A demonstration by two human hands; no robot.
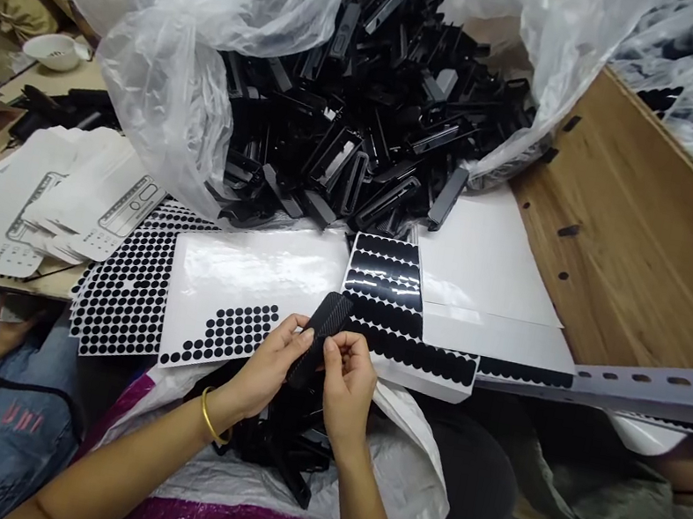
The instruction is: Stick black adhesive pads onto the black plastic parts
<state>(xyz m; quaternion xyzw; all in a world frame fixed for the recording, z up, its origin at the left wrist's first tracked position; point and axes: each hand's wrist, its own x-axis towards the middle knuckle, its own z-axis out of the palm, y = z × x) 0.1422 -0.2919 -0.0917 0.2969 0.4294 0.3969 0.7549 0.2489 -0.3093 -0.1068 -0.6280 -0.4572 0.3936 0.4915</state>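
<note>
My left hand (271, 364) and my right hand (349, 381) are both closed on one black textured plastic part (321, 331), held upright above my lap. My right thumb and forefinger pinch at its middle. Just beyond it lies a white sheet with black round stickers (227, 330) and another sheet with rows of black oval stickers (389, 289). A gold bangle (209, 421) circles my left wrist. Under my hands an open white sack (408, 476) holds more black parts (287, 441).
A big heap of black plastic parts (374, 103) spills from a clear plastic bag (192, 27) on the wooden table (645, 241). Printed white sheets (62, 196) pile at the left. A grey perforated metal rail (665, 392) runs at right. Another person in jeans (5, 405) sits at left.
</note>
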